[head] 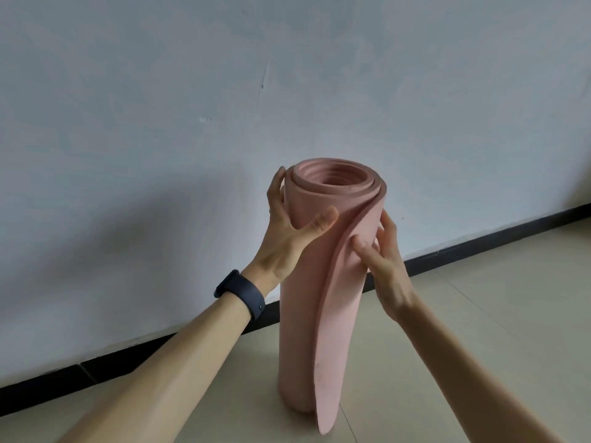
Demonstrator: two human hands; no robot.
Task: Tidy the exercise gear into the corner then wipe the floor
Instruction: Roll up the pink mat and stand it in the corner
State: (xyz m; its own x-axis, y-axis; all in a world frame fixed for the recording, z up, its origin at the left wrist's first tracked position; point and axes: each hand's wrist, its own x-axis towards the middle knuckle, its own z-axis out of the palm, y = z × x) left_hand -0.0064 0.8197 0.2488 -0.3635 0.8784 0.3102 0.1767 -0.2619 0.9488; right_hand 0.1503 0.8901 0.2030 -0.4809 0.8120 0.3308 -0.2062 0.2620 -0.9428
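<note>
Head view: upright mat (302, 330) between left hand (287, 233), right hand (385, 266)

The person's arms show as two bare forearms, the left forearm (179, 356) and the right forearm (463, 372), both uncovered from the lower edge of the view up to the wrists. On the left wrist sits a dark navy, matte, rubbery wristband (241, 294). It is a broad, smooth strap with rounded edges, and it is thicker and slightly bulging at its upper end. Whether that end has a screen cannot be told. Near the strap's lower edge are two tiny pale dots, like the studs of a pin clasp. The left grip (284, 231) and the right grip (385, 266) are bare, with short nails where any show. The right wrist is bare as well.
</note>
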